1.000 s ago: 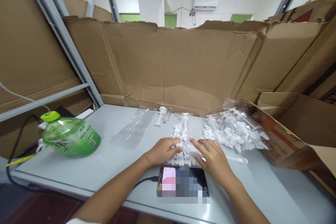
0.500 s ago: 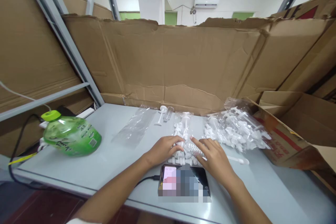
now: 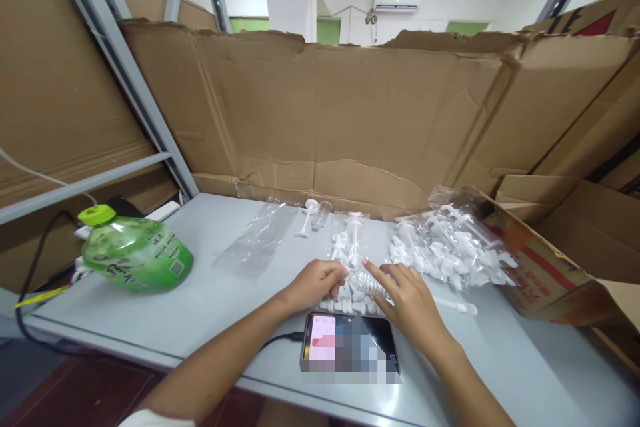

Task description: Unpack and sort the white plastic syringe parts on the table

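White plastic pieces (image 3: 345,307) lie heaped on the grey surface (image 3: 220,297) just beyond a phone (image 3: 384,335), where the curled left hand (image 3: 314,283) hides from me whether its grip holds anything, while the right hand (image 3: 409,292) has its grip spread loosely beside a clear ribbed cylinder (image 3: 370,283).

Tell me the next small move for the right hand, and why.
Probably close the right hand's thumb and index finger gently on the clear ridged tube: those fingers are spread, and the tube lies right beside them, near small white pieces. The left hand is curled at the pieces' other side; whether it grips anything is hidden.
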Motion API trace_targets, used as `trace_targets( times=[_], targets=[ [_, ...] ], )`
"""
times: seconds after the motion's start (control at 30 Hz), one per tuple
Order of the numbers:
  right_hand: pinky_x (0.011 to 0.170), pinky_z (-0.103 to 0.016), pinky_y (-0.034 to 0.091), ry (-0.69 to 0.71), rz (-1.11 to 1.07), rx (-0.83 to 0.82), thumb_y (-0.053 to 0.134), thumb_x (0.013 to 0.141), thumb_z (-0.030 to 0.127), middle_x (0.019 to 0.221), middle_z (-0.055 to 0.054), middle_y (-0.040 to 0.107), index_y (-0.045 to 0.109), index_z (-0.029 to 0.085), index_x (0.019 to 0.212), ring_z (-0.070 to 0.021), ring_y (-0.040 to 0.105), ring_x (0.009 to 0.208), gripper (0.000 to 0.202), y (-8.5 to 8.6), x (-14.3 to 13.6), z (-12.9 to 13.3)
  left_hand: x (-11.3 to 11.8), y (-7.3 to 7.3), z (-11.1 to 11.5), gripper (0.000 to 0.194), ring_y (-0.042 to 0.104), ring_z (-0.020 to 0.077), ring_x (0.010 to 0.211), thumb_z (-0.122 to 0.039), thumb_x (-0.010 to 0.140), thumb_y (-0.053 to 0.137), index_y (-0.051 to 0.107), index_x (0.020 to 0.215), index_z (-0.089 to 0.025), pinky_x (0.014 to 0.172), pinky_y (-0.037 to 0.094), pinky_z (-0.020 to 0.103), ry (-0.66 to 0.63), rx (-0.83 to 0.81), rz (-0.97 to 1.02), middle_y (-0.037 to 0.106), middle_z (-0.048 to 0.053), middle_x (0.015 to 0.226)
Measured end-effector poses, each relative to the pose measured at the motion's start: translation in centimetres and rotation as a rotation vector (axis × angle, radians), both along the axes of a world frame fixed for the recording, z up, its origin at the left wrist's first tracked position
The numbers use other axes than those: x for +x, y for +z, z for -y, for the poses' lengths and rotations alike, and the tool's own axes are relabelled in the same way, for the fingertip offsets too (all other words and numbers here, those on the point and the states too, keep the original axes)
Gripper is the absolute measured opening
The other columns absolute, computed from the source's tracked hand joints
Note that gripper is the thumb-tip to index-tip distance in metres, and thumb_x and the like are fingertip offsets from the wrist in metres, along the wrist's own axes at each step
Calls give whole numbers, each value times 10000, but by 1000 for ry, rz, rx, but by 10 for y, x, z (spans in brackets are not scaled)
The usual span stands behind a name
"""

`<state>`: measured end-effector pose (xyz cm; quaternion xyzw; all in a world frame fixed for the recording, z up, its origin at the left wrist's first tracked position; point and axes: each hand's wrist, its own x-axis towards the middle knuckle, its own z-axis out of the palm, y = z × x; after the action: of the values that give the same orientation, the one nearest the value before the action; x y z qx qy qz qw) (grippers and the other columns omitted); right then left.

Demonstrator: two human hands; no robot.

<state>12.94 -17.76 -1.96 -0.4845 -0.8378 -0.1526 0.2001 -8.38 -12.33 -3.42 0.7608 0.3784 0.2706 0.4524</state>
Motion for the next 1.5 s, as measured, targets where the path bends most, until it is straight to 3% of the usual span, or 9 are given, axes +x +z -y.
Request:
trace_targets(
  times=[0.2, 0.37, 0.5, 0.73, 0.93, 1.03, 1.13, 1.27, 1.5],
  targets=[
    [686, -322, 392, 3, -10, 2, 542, 818, 169, 900, -71, 604, 467, 224, 1284, -205, 541, 784, 475, 1, 1, 0, -2, 6, 2, 381, 588, 132, 751, -421, 811, 517, 527, 1146, -240, 756, 440, 258, -19, 321, -128, 629, 25, 1077],
    [716, -334, 403, 18, -38, -59, 538, 830, 195, 904, -67, 604, 442, 226, 1297, -209, 546, 805, 478, -1, 0, 0, -4, 0, 0, 291, 617, 179, 845, -410, 852, 479, 573, 1056, -225, 803, 424, 295, 19, 569, -250, 676, 27, 999],
    [708, -327, 407, 35, -59, -49, 530, 835, 205, 893, -67, 610, 438, 219, 1300, -201, 550, 788, 474, -1, 0, 0, -6, -1, 1, 325, 631, 188, 811, -428, 869, 437, 587, 1067, -219, 786, 423, 303, 22, 622, -310, 680, 52, 1016],
    [691, -319, 388, 19, -4, -1, 539, 817, 159, 901, -66, 606, 463, 238, 1287, -201, 534, 781, 482, 0, -1, 1, -2, 8, 6, 388, 555, 116, 594, -444, 878, 360, 596, 735, -171, 611, 414, 222, 3, 112, -104, 631, -4, 661],
    [706, -322, 363, 9, 10, 46, 532, 797, 90, 946, -77, 612, 503, 265, 1253, -216, 523, 827, 489, 2, -2, 1, 4, -10, -1, 514, 467, 97, 414, -617, 796, 391, 514, 660, -137, 466, 370, 221, -12, -344, 182, 525, -9, 480],
    [708, -324, 361, 17, 19, 53, 529, 797, 87, 952, -76, 616, 520, 266, 1236, -219, 521, 833, 474, 2, -2, 1, 5, -16, -6, 578, 460, 99, 381, -658, 788, 350, 519, 644, -124, 434, 351, 220, -62, -451, 196, 500, -5, 440],
    [712, -327, 363, 23, 15, 51, 531, 794, 84, 954, -78, 615, 513, 261, 1245, -222, 521, 839, 485, 3, -2, 2, 5, -15, -5, 590, 480, 95, 440, -624, 828, 302, 559, 705, -107, 495, 386, 229, -10, -317, 183, 536, 10, 520],
    [718, -328, 369, 1, -2, 42, 529, 802, 99, 959, -85, 607, 500, 246, 1260, -222, 529, 857, 483, 3, 0, 2, 3, -7, 0, 391, 545, 105, 652, -483, 778, 541, 549, 1027, -182, 641, 430, 235, 84, 37, 109, 606, 19, 865],
    [711, -336, 372, 3, -17, 9, 550, 796, 115, 958, -87, 604, 488, 239, 1273, -226, 527, 839, 497, 0, 1, -1, 0, 6, 4, 265, 585, 143, 775, -413, 780, 565, 605, 951, -214, 771, 419, 249, 96, 306, -85, 661, -1, 891]
  ],
)
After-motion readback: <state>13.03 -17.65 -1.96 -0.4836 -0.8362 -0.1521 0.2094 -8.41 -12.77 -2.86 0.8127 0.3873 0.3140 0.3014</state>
